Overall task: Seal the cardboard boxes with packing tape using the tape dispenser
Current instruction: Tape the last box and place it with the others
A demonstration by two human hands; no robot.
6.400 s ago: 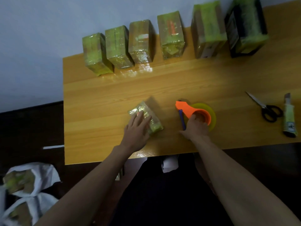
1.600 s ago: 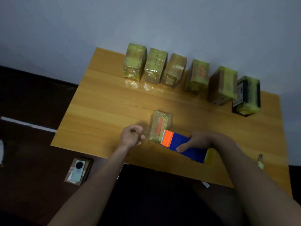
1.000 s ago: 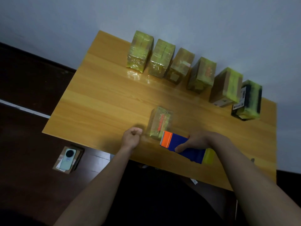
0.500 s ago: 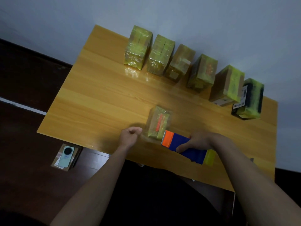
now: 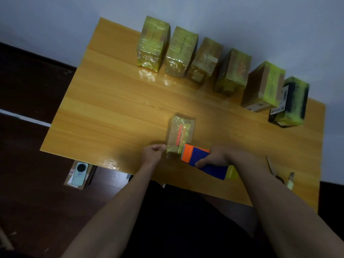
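My right hand (image 5: 214,158) grips the tape dispenser (image 5: 202,161) at the near end of the small box (image 5: 180,134) mid-surface, left hand (image 5: 151,155) pinching the tape end: keep it taut, pull straight along the seam.

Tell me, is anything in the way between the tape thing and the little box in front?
No, nothing visible is in the way. The right hand holds the tape dispenser with its orange end right against the near side of the small box. The left hand sits just left of the box, not between them.
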